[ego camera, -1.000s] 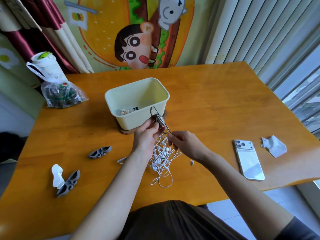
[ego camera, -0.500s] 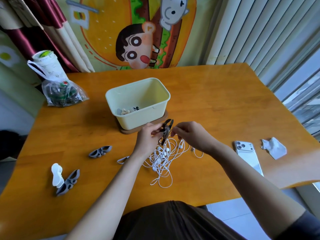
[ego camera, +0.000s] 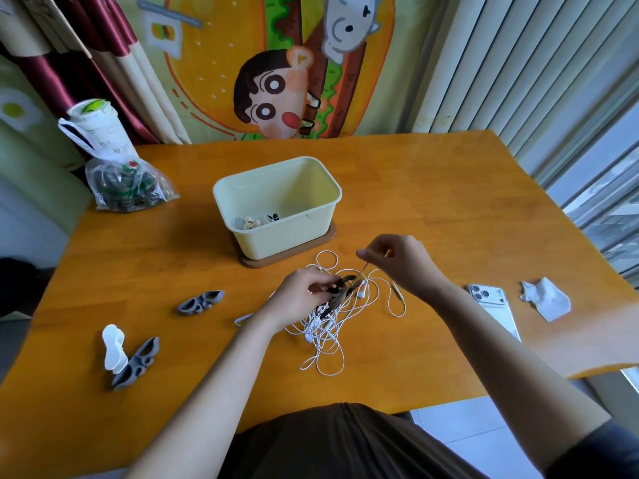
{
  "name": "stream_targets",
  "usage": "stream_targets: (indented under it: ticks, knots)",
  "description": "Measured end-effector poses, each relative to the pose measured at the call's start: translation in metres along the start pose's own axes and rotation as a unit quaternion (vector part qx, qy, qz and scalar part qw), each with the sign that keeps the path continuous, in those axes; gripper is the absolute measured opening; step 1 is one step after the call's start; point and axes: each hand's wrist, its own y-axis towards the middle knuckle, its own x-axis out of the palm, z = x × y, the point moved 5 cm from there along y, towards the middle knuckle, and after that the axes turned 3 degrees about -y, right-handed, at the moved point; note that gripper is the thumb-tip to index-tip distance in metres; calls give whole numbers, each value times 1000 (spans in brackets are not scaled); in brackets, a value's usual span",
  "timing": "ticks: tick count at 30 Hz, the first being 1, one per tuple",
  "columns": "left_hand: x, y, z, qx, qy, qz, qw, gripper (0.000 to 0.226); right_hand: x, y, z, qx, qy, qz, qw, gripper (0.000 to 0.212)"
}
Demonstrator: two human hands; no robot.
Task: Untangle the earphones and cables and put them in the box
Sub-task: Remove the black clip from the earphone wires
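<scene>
Two hands meet over the tangle in the head view. The left hand (ego camera: 304, 292) curls round a dark cable bundle (ego camera: 340, 291), and the right hand (ego camera: 403, 264) pinches a thin strand (ego camera: 363, 268) drawn up and to the right from it. The white earphones (ego camera: 325, 328) lie knotted on the table (ego camera: 432, 202) just under both hands, near the box (ego camera: 340, 197), which already holds a few small pieces. The step looks like freeing the dark bundle. It would go best if the left hand anchors the bundle while the right follows the strand back through each loop without tugging, since a hard pull would probably tighten the knots. By count there is one box, one white tangle (how many sets it holds cannot be told) and one dark bundle. There are also two grey clips (ego camera: 200, 301) at the left, one white clip (ego camera: 112, 350), one phone (ego camera: 492, 307), one crumpled tissue (ego camera: 545, 303) and one plastic bag (ego camera: 128, 188).
</scene>
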Motion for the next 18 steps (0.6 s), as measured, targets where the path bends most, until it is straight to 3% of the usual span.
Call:
stream_targets:
  ticks: [3,7,12,18]
  knots:
    - [3,-5,-4,-20,-105,-21,994,42,-10,7,10,24,22,38,999,22]
    - [6,-7,4,-37,-284,-53,957,32,3,5,27,47,55,21,997,22]
    - [9,-8,12,-47,-389,-75,917,31,24,-3,28,43,123,2,992,26]
    - [2,-2,12,-43,-526,14,849,34,40,-13,17,22,140,21,990,18]
